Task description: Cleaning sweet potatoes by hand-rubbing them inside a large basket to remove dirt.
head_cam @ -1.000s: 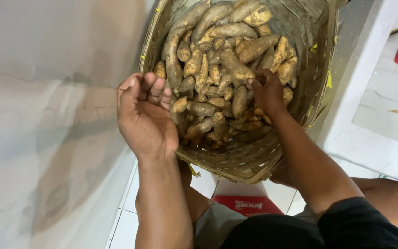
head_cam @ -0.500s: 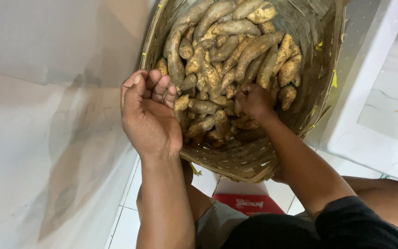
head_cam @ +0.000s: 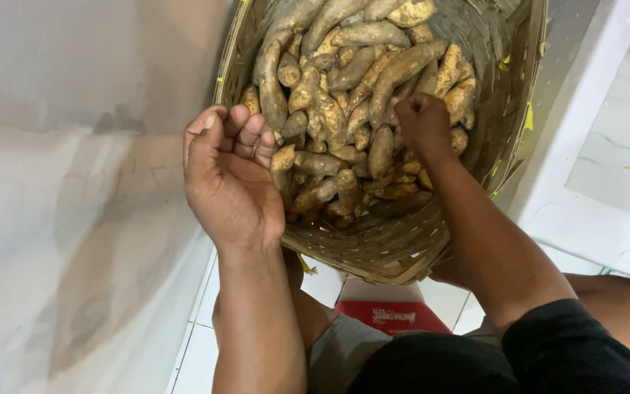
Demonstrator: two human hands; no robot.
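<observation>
A big woven basket (head_cam: 402,248) is filled with dusty sweet potatoes (head_cam: 359,80), mostly pointed up-down. A flat red box (head_cam: 391,317) is seen below. The left hand (head_cam: 227,175) is cupped, fingers curled, empty. The right hand (head_cam: 424,124) is closed among potatoes.

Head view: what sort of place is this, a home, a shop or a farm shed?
Probably a home kitchen or back room, though not certain: white tiled floor, a white counter edge, and a woven basket of unwashed tubers being sorted by hand.

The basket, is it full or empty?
Quite full. The woven basket holds a heap of dusty yellow-brown roots, and the right hand reaches into them. The depth cannot be told.
</observation>
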